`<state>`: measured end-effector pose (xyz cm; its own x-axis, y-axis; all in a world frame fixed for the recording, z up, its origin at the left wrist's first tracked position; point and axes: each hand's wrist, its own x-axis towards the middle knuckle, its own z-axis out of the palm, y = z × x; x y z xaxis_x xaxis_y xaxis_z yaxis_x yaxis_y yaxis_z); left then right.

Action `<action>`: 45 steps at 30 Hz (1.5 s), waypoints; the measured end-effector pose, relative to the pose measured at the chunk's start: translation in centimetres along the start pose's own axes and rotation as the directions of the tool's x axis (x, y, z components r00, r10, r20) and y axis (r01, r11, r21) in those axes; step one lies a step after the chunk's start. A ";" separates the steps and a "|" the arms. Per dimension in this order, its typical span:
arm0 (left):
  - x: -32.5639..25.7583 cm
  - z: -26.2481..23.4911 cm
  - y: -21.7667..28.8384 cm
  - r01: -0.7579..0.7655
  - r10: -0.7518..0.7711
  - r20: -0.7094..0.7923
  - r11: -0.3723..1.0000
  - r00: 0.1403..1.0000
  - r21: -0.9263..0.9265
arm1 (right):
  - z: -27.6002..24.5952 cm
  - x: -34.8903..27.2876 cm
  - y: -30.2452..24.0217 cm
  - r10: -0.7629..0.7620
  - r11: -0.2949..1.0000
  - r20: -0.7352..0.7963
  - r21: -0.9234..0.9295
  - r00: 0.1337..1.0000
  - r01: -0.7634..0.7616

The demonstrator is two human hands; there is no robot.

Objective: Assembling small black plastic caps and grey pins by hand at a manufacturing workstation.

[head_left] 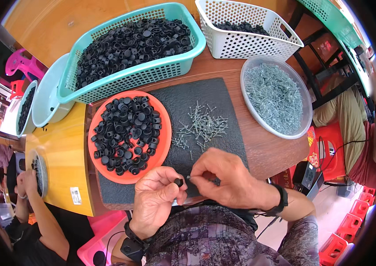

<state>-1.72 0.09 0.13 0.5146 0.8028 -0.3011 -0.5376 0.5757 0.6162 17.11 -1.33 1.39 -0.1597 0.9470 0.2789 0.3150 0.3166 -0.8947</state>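
Between thumb and fingers, my left hand pinches a small black plastic cap. My right hand is closed at the fingertips on a screw; only its end shows, just right of the cap and apart from it. Both hands are over the near edge of a dark mat. Beyond my left hand lies an orange-red plate heaped with similar black plastic parts. A loose pile of silver screws spreads on the mat beyond my right hand.
A teal basket full of black parts and a white basket stand at the back. A round clear tub of screws sits at the right. Left is a pale blue basin. Another person's hands work at a bowl there.
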 end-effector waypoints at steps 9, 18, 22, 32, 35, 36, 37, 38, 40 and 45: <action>0.3 0.7 -1.1 -0.192 0.239 -0.093 0.914 0.966 0.358 | 1.5 -0.6 -1.0 0.165 0.981 -0.182 0.128 0.969 -0.143; 0.6 0.8 -0.1 -0.179 0.209 -0.033 0.898 0.977 0.401 | 1.3 -0.3 -0.6 0.143 0.982 -0.141 0.146 0.980 -0.122; 0.7 0.1 0.1 -0.126 0.130 -0.003 0.968 0.992 0.218 | 0.5 -0.5 -0.2 0.179 0.962 -0.074 0.221 0.981 -0.159; 0.4 -0.3 -0.4 -0.080 0.083 -0.010 0.981 0.996 0.178 | 0.7 -1.0 0.8 -0.014 0.980 -0.055 0.197 0.998 0.024; 0.4 -0.4 -0.3 -0.070 0.068 0.016 0.982 0.998 0.173 | 0.7 -1.3 -0.1 0.239 0.905 -0.055 0.374 0.970 -0.201; 0.4 -0.4 -0.4 -0.068 0.063 0.034 0.986 0.997 0.155 | 0.5 -1.2 -0.4 0.267 0.889 -0.065 0.402 0.962 -0.220; 0.5 -0.4 -0.4 -0.065 0.058 0.052 0.988 0.997 0.138 | 0.4 -1.1 -0.6 0.296 0.872 -0.074 0.429 0.952 -0.237; 0.4 -0.4 -0.5 -0.064 0.057 0.050 0.988 0.997 0.139 | 0.3 -1.1 -0.2 0.297 0.870 -0.073 0.431 0.952 -0.238; 0.4 -0.3 -0.6 -0.068 0.063 0.035 0.988 0.997 0.142 | 0.0 -1.3 0.7 0.075 0.955 -0.030 0.290 0.997 -0.064; 0.5 -0.3 -0.7 -0.056 0.052 0.031 0.989 0.998 0.140 | 0.4 -1.5 -0.7 0.371 0.727 0.012 0.619 0.928 -0.299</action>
<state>-1.30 0.16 -0.70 0.5061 0.8266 -0.2461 -0.4669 0.5025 0.7277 16.76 -2.95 1.49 -0.0428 0.9961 -0.0776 -0.3021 -0.0870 -0.9493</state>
